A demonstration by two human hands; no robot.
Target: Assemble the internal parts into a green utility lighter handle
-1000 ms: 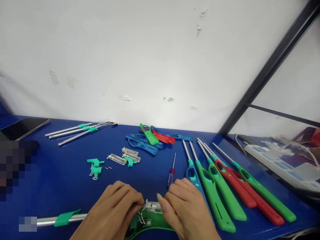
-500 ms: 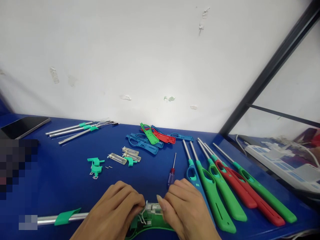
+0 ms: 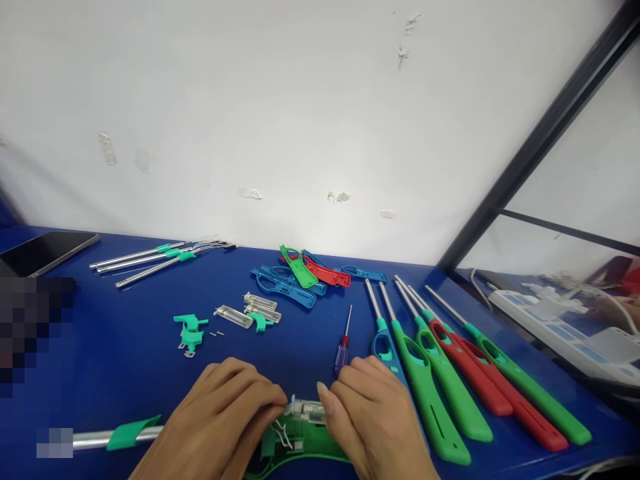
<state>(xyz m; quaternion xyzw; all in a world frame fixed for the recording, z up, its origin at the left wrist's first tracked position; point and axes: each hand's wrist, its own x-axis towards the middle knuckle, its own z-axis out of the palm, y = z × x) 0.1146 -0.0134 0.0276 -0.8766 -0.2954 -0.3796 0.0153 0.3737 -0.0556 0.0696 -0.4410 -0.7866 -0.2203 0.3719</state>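
Observation:
My right hand (image 3: 373,420) grips a clear lighter fuel tank (image 3: 307,410) between thumb and fingers, above an opened green lighter shell half (image 3: 315,445). At the tank's white nozzle end, my left hand (image 3: 225,417) has thumb and fingertips pinched together; what lies between them is too small to make out. Thin white wires (image 3: 284,432) loop inside the shell just below those fingertips. A metal lighter tube (image 3: 90,440) with a green collar (image 3: 131,433) reaches out to the left from beneath my left hand.
Several finished lighters (image 3: 440,407) lie at right beside a screwdriver (image 3: 343,353). Farther back are loose shell halves (image 3: 287,288), fuel tanks (image 3: 234,317), green triggers (image 3: 191,333) and metal tubes (image 3: 150,270). A phone (image 3: 47,252) rests at far left, a power strip (image 3: 560,333) at far right.
My left hand has shifted slightly left and shows more of the white wires and the tank's nozzle end. My right hand keeps its grip on the tank.

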